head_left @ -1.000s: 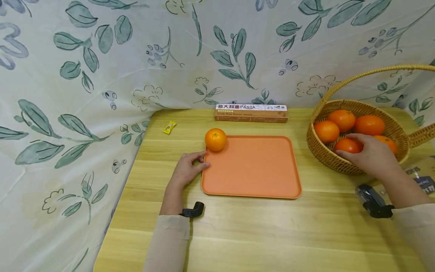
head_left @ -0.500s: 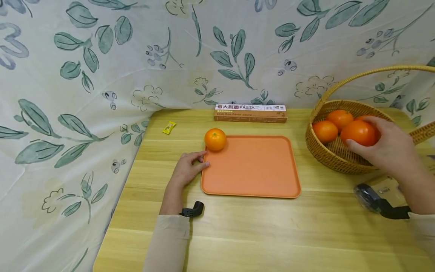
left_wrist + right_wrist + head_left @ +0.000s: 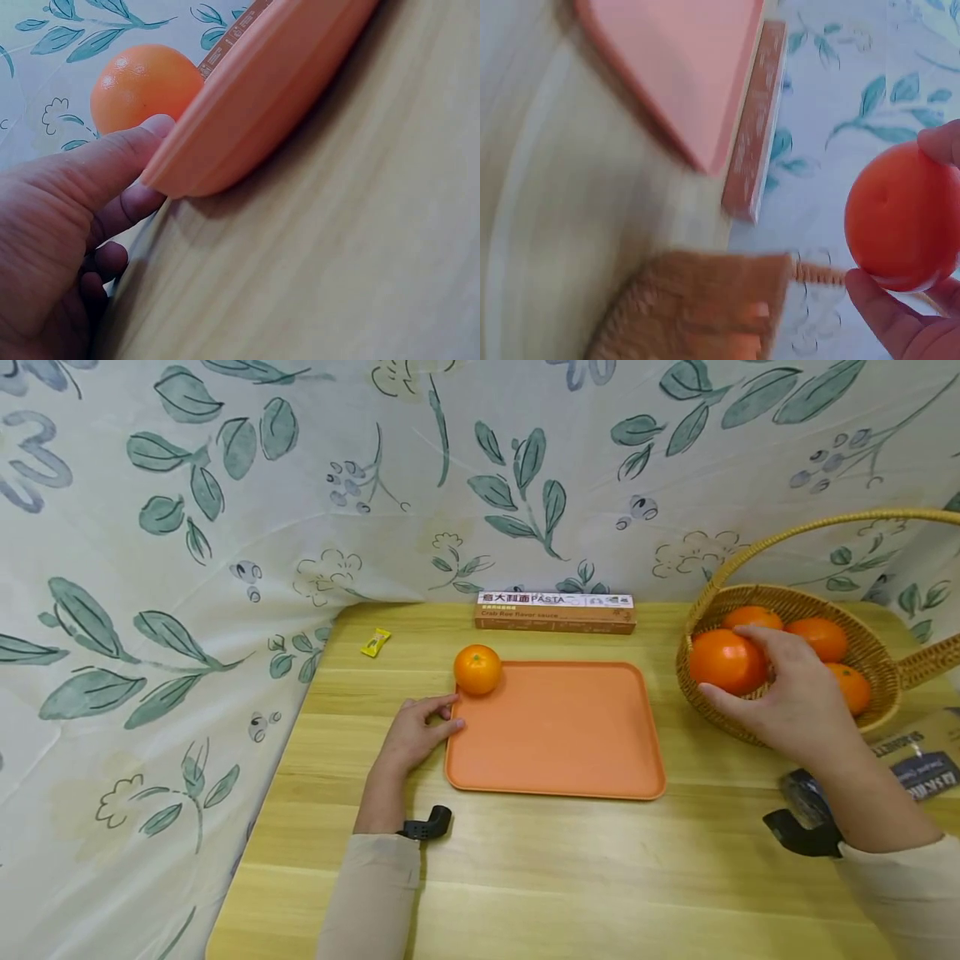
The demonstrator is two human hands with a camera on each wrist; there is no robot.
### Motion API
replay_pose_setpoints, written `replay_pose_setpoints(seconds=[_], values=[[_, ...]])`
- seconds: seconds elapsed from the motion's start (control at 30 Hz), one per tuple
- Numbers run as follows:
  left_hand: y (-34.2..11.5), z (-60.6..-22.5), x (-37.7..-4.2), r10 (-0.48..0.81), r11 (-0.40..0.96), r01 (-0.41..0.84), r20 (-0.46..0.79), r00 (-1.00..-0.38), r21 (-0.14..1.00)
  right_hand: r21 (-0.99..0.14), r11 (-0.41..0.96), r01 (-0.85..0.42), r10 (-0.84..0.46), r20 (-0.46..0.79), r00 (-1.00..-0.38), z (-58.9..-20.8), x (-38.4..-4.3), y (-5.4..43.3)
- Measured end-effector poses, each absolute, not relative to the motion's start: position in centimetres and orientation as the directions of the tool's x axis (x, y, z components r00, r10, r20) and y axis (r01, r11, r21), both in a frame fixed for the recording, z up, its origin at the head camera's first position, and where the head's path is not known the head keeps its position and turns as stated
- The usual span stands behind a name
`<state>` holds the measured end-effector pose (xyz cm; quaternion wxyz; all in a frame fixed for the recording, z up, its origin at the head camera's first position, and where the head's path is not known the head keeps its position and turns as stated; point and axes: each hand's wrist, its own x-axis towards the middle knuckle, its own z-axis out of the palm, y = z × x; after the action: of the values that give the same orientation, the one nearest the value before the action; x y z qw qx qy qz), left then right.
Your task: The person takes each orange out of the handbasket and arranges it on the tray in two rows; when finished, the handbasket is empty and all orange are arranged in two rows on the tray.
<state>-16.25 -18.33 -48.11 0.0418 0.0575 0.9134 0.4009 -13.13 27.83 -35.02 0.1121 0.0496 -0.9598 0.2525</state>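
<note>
My left hand (image 3: 411, 735) pinches the left rim of the coral tray (image 3: 555, 727), its thumb on the rim in the left wrist view. An orange (image 3: 477, 668) sits at the tray's far left corner, just beyond that thumb. My right hand (image 3: 806, 710) holds another, redder orange (image 3: 726, 660) between thumb and fingers. In the head view this orange overlaps the left side of the wicker basket (image 3: 697, 710); in the right wrist view it shows against the cloth, apart from the basket's body. More oranges (image 3: 817, 639) lie inside the basket, partly hidden by the hand.
A pasta box (image 3: 555, 612) lies behind the tray. A small yellow packet (image 3: 376, 642) is at the back left. The basket's tall handle (image 3: 810, 522) arches over it. A printed package (image 3: 918, 760) lies under the right forearm. Leaf-patterned cloth (image 3: 225, 568) hangs behind the table.
My right hand has lifted the orange out from among the others, shifting first right, then left across the basket with it. The left hand stays on the tray rim.
</note>
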Motion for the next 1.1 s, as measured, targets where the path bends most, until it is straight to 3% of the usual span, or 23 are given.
replay_pose_setpoints(seconds=[0.1,0.27,0.57,0.77,0.97,1.1], values=[[-18.3,-48.1,-16.3,0.136,0.67,0.067,-0.033,-0.99,0.739,-0.511,0.829,-0.226,-0.073,0.302,-0.951,-36.0,-12.9,26.1],[-18.3,-48.2,-16.4,0.133,0.664,0.067,-0.03,-0.991,0.745,-0.564,0.784,-0.259,-0.098,0.299,-0.949,-37.8,-12.9,23.4],[-18.4,-48.2,-16.4,0.136,0.669,0.057,-0.046,-0.99,0.741,-0.726,0.655,-0.208,-0.073,0.214,-0.974,-42.1,-13.5,18.4],[-18.3,-48.2,-16.5,0.132,0.668,0.044,-0.059,-0.99,0.743,-0.873,0.467,-0.14,-0.005,0.155,-0.988,-43.2,-14.5,15.0],[-18.3,-48.1,-16.4,0.123,0.664,0.042,-0.054,-0.991,0.747,-0.936,0.331,-0.12,0.054,0.145,-0.988,-42.9,-15.8,12.2],[-18.3,-48.1,-16.4,0.124,0.662,0.038,-0.06,-0.99,0.749,-0.943,0.317,-0.098,0.09,0.133,-0.987,-43.0,-16.7,10.9]])
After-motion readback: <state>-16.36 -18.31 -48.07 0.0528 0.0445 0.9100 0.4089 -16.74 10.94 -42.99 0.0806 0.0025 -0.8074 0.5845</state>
